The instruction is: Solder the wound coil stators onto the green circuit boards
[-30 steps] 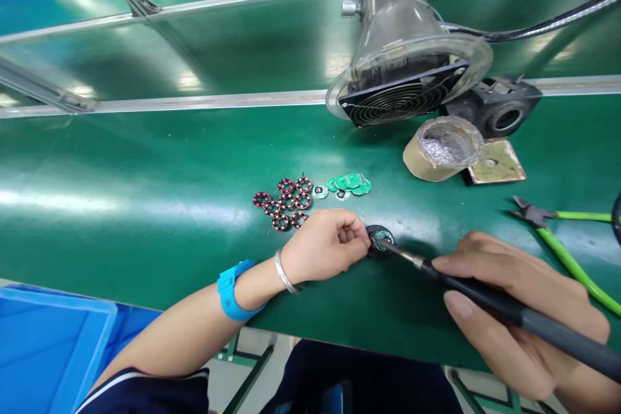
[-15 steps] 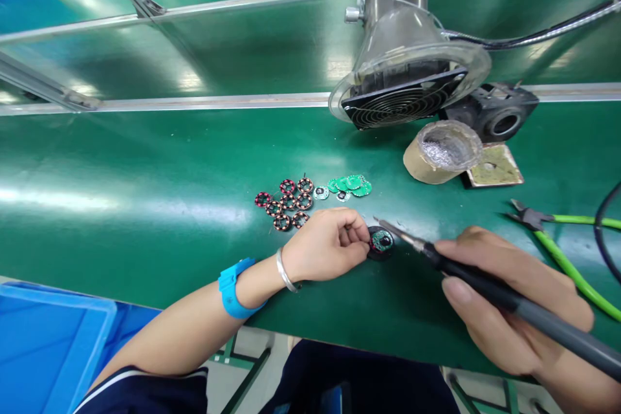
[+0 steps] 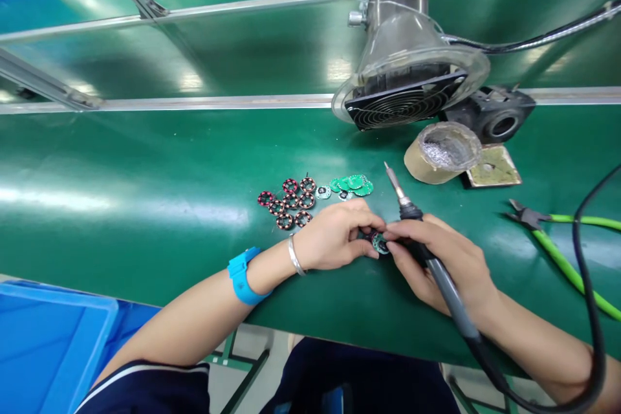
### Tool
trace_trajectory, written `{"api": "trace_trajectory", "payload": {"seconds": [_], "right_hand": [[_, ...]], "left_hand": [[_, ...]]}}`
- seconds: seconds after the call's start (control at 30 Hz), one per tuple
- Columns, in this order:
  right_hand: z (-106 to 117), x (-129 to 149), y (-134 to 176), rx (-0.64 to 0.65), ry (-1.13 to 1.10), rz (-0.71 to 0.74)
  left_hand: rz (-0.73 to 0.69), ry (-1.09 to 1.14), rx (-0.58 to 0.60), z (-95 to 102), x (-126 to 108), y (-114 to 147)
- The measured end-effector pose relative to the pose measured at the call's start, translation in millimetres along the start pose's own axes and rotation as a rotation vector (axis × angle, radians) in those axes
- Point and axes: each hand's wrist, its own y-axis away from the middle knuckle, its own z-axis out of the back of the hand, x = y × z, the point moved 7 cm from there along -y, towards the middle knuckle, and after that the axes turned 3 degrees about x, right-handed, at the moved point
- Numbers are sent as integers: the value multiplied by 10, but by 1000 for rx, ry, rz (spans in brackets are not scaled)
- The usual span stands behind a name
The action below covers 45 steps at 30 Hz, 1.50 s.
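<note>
My left hand [image 3: 334, 236] is closed on the edge of a small round circuit board [image 3: 380, 244], which sits on a dark round base mostly hidden by my fingers. My right hand [image 3: 441, 259] keeps a soldering iron [image 3: 444, 281] tucked in its grip, tip pointing up and away from the board. Its thumb and forefinger touch the board's right side. Left of my hands lie several copper-wound coil rings [image 3: 291, 200]. Beyond my left hand is a small pile of green round circuit boards [image 3: 356, 184], with a loose pale one [image 3: 323, 192] beside it.
A fume extractor hood with a fan grille [image 3: 407, 103] hangs over the back of the green bench. Below it stand a tub of silvery material [image 3: 431, 162], a soldering iron stand [image 3: 499, 116] and a sponge tray [image 3: 495, 166]. Green-handled cutters [image 3: 538, 223] lie right; a blue crate [image 3: 53, 349] is lower left.
My right hand has moved left to the circuit board, and its fingertips now touch it. The soldering iron has swung from pointing at the board to pointing upward. My left hand stays at the board.
</note>
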Motion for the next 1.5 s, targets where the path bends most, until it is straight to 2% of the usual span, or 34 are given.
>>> {"api": "trace_trajectory", "payload": {"seconds": [0.23,0.43,0.67,0.93,1.23,1.33,1.5], "right_hand": [[11,26,-17,-16,15,10],[-8,79,-19,33,68,48],[-18,47,-36,41,2,32],[13,132,-5,-25,-50,195],[-34,72,6,75,4,124],[64,83,-2,22,-5,116],[357,164,-18,-61,-39,61]], "left_hand": [[97,75,-54,109,51,137],[111,97,-55,73,2,160],[200,200,-103,-14,9,154],[339,300,-188,-103,94,198],[364,289,-197,-64,87,234],[363,264,-195,-66,88,233],[363,254,-196,-80,86,237]]}}
